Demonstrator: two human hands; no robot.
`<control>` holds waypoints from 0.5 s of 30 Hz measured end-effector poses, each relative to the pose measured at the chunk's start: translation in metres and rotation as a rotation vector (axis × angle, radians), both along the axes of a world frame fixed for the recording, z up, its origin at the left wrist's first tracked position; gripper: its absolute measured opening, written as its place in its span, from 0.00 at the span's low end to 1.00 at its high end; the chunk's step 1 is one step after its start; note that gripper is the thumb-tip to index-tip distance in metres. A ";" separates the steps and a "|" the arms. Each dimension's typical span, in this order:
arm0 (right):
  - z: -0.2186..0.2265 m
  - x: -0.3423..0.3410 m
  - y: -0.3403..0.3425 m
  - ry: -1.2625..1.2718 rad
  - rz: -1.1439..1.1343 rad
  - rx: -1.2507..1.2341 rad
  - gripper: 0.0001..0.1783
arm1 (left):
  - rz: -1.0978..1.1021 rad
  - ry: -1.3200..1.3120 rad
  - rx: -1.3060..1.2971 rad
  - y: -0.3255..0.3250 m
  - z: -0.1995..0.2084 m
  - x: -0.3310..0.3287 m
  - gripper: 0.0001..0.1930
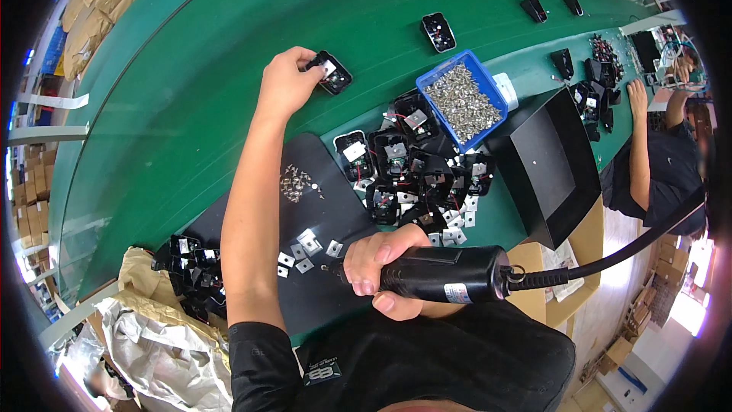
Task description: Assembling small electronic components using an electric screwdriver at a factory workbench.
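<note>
My left hand [290, 80] reaches far out over the green belt, its fingers closed on the near edge of a small black plastic housing [340, 78] with a white plate inside. In front of my chest, my right hand [385, 263] grips a black electric screwdriver [450, 275], tilted sideways with its cord [602, 263] running off to the right. The tip points left over a black mat [335, 183]. On that mat lie a small heap of screws [296, 183] and several square metal plates [307, 243].
Right of the mat stand piled black housings [396, 149] with wires and plates. Beyond them are a blue bin [497, 111] full of screws and a large black box [534, 160]. More housings [438, 32] sit along the belt. At right, a co-worker's arm [639, 145] rests near parts.
</note>
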State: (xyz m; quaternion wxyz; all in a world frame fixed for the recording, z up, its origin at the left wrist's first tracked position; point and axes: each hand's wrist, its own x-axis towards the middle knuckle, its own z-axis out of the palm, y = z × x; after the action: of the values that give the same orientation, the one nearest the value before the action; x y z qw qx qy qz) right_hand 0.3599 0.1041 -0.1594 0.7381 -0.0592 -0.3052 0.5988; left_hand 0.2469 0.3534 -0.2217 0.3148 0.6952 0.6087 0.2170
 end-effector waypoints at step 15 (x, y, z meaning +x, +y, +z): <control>-0.011 -0.014 0.003 -0.073 0.052 -0.035 0.27 | 0.326 -0.304 -0.127 -0.200 0.032 -0.130 0.12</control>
State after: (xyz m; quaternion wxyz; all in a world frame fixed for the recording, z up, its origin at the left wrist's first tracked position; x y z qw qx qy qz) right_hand 0.3462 0.1066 -0.1705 0.7097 -0.0860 -0.3226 0.6203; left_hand 0.1170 0.1529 -0.1892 0.4069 0.5257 0.6710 0.3284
